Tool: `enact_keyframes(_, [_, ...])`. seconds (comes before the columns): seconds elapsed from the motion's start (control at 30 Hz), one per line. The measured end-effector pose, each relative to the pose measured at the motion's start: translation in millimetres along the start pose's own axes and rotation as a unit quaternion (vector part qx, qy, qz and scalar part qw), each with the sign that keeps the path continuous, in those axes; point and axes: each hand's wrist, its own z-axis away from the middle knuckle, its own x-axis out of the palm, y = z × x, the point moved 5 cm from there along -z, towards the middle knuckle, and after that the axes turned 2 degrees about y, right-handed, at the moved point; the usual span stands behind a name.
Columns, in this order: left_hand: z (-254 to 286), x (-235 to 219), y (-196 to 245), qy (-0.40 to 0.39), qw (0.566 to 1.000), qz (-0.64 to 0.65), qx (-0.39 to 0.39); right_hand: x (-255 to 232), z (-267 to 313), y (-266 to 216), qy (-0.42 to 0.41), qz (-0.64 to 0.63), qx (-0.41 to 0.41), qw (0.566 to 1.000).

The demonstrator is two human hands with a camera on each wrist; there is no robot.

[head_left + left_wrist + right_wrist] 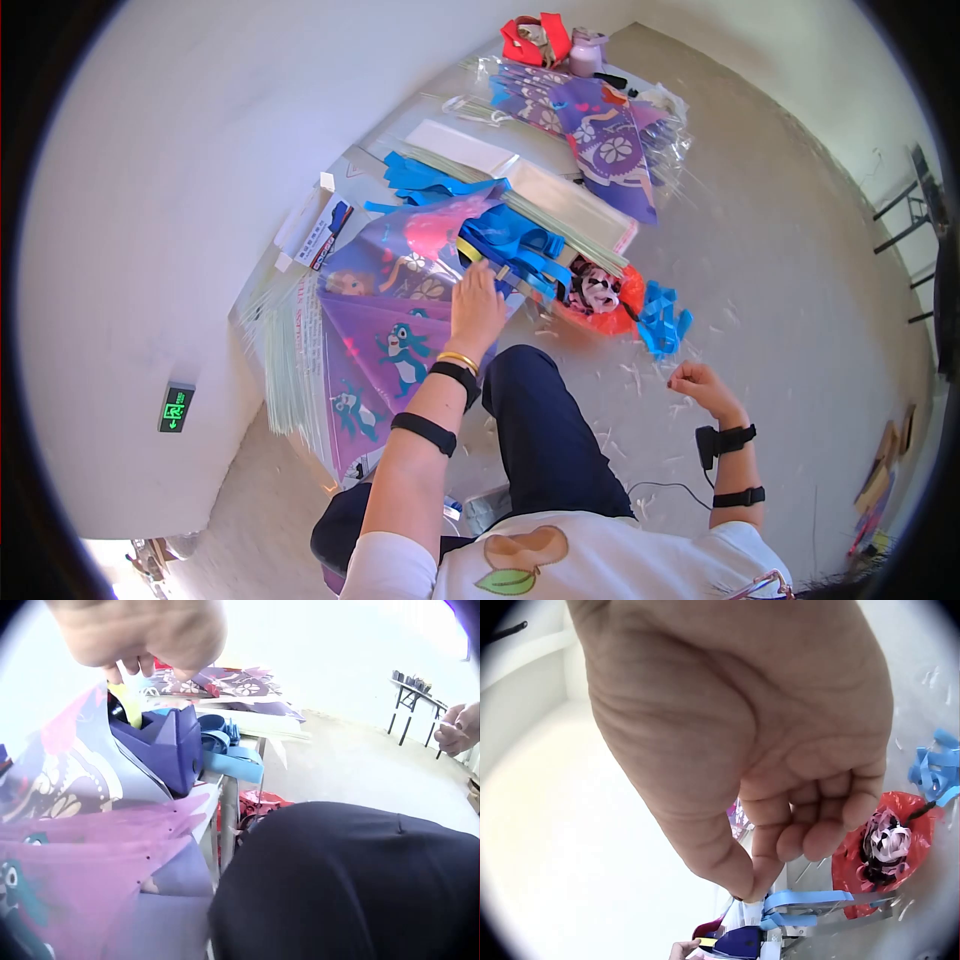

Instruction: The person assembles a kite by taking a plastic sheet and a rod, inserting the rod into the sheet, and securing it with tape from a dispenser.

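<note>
My left hand (478, 308) is at the blue tape dispenser (171, 746), fingers partly bent and close together at the yellow strip (129, 703); I cannot tell whether they pinch it or only touch it. My right hand (708, 390) is raised well apart from the surface (350, 172), thumb meeting forefinger and the other fingers curled in. I see nothing clearly held there, though a thin piece between the tips would be hard to make out.

The printed purple sheet (375, 325) lies spread over the near part of the surface, one edge beside the dispenser. So the laying out looks done, and I judge the work on this sheet to be partway along. The pale rods (285, 365) lie gathered along its outer side, and I make out none fastened to it. The blue strips (515, 235) are heaped just beyond the dispenser, seemingly unused. More printed sheets (612, 135) lie at the far end, likely left to handle; whether any are finished, I cannot tell.
</note>
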Motion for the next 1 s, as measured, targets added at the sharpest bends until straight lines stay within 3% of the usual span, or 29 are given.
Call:
enact_keyframes(0.07, [-9.6, -4.6, -5.8, 0.039, 0.999, -0.004, -0.007, 2.0, 1.0, -3.2, -0.014, 0.004, -0.014, 1.000])
enact_keyframes(0.27, [-19.8, -2.5, -24.1, -0.035, 0.998, -0.059, -0.014, -0.3, 1.2, -2.8, -0.014, 0.010, -0.010, 1.000])
enact_keyframes(0.43, [-5.5, 0.3, -7.2, -0.042, 0.997, -0.052, 0.037, 0.6, -3.3, 6.7, -0.020, -0.005, -0.014, 1.000])
enact_keyframes(0.6, [4.6, -5.6, 10.3, 0.011, 0.991, -0.113, 0.070, 2.2, -6.3, 13.0, -0.016, -0.013, -0.005, 1.000])
enact_keyframes(0.7, [12.7, -11.9, 18.9, -0.011, 0.999, -0.035, -0.006, 2.6, -7.2, 16.9, -0.018, -0.025, 0.002, 1.000])
enact_keyframes(0.73, [16.8, -7.1, 13.6, 0.048, 0.997, -0.030, -0.052, 2.6, -7.0, 17.7, -0.012, -0.028, 0.013, 0.999])
enact_keyframes(0.77, [19.0, 14.0, 5.1, 0.048, 0.997, -0.033, -0.055, 4.2, -6.0, 16.3, -0.016, -0.028, 0.012, 0.999])
enact_keyframes(0.8, [27.5, 54.0, -26.7, 0.015, 0.925, 0.270, -0.266, 5.0, -5.2, 14.8, -0.013, -0.016, 0.015, 1.000])
enact_keyframes(0.83, [38.0, 87.5, -38.5, -0.017, 0.722, 0.535, -0.439, 5.5, -6.0, 14.1, -0.011, -0.004, 0.018, 1.000])
enact_keyframes(0.87, [33.8, 89.5, -36.3, -0.014, 0.721, 0.534, -0.440, 6.4, -6.3, 15.2, -0.014, -0.002, 0.017, 1.000])
enact_keyframes(0.93, [32.8, 105.6, -26.2, -0.011, 0.533, 0.650, -0.541, 6.5, -6.0, 18.0, -0.007, -0.018, 0.020, 1.000])
enact_keyframes(1.0, [23.9, 112.5, -21.1, 0.011, 0.514, 0.650, -0.560, 7.5, -6.4, 20.1, -0.008, -0.020, 0.024, 0.999])
